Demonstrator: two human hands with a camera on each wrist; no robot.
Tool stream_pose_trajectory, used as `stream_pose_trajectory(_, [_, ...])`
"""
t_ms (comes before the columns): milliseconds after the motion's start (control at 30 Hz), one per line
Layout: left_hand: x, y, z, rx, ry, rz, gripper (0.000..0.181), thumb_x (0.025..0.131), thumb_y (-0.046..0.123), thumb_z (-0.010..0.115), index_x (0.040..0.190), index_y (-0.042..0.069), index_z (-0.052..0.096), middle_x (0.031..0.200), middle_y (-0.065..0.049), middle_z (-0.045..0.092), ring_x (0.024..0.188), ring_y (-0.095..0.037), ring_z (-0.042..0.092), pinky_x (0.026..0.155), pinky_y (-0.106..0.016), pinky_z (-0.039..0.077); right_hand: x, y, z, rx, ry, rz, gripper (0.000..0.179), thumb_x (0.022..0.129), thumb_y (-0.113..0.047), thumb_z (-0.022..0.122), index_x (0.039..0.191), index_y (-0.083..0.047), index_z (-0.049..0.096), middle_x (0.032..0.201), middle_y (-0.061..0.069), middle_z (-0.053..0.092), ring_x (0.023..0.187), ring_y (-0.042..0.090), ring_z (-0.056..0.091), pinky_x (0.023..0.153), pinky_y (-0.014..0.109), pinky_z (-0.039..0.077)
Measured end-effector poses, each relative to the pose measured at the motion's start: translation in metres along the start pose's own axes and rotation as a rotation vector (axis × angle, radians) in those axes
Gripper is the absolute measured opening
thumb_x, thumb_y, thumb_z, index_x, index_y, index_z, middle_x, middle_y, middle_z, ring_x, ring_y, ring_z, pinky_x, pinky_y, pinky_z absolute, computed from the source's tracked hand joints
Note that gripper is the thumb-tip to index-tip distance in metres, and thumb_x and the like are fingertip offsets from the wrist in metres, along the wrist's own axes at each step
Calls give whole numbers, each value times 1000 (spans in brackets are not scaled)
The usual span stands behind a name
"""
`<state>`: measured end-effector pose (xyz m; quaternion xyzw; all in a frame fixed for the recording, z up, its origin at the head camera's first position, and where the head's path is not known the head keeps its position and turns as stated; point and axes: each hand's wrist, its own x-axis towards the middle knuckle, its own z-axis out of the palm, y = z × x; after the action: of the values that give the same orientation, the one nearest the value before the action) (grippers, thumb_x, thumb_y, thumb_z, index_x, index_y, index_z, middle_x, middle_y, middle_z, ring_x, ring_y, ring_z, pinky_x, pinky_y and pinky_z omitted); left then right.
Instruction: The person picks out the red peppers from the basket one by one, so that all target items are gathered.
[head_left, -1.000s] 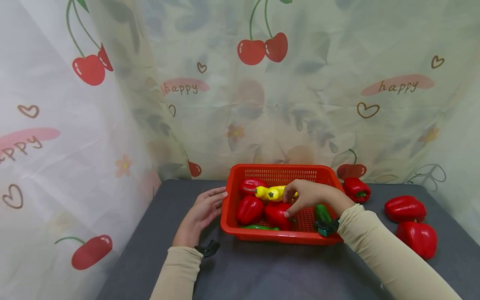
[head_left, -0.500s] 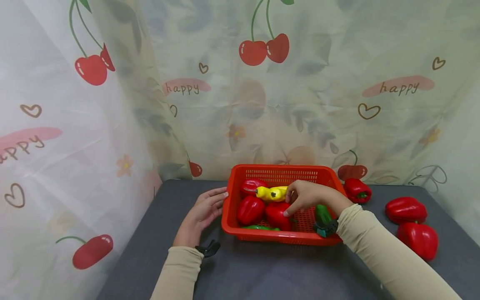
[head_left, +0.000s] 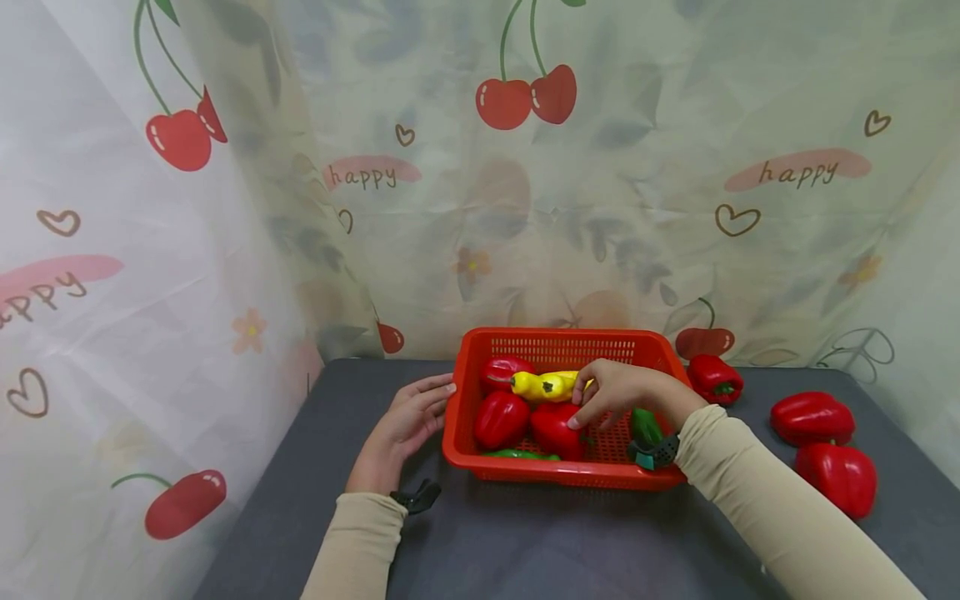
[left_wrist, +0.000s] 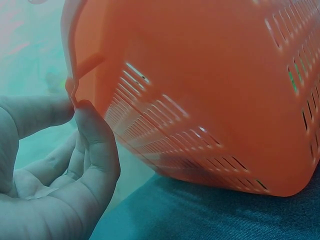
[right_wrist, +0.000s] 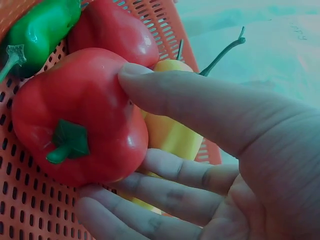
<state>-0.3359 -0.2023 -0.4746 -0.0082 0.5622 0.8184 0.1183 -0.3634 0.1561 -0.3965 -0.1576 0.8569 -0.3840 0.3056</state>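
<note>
At the left end of the red plastic basket [head_left: 555, 472], my left hand [head_left: 401, 429] pinches the rim between thumb and finger, as the left wrist view shows. My right hand [head_left: 626, 393] reaches inside and grips a red bell pepper [right_wrist: 82, 110], thumb on its upper side and fingers along the opposite side. The pepper's green stem faces the right wrist camera. Just behind those fingers lie yellow peppers [head_left: 534, 387], partly covered. Two more red bell peppers [head_left: 501, 420] sit at the basket's left.
A long green pepper [head_left: 521, 455] lies along the basket's front wall, and a dark green one [head_left: 645, 427] is at its right. On the grey table [head_left: 570, 542], red bell peppers [head_left: 812, 417] stand to the right. A printed curtain [head_left: 600, 250] hangs behind.
The right hand and its fingers have shifted very slightly at the red bell pepper. The left hand and the basket look still.
</note>
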Motion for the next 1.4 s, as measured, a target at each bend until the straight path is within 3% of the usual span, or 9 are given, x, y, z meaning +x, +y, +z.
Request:
stream_pose_trajectory(667, [-1, 0, 1, 2, -4, 3, 48, 104, 10, 68, 148, -3, 55, 118, -4, 78, 101, -15, 76, 87, -34, 64, -15, -2, -7, -88, 8, 1, 52, 81, -32, 94, 119, -7, 68, 107, 10, 74, 90, 25, 68, 78, 48, 66])
stream_pose_trajectory(1400, [0, -1, 2, 3, 15, 5, 45, 105, 7, 64, 148, -3, 54, 114, -2, 78, 100, -14, 75, 86, -33, 64, -49, 4, -25, -61, 74, -133, 48, 85, -33, 91, 122, -9, 70, 117, 10, 73, 104, 25, 70, 84, 45, 66])
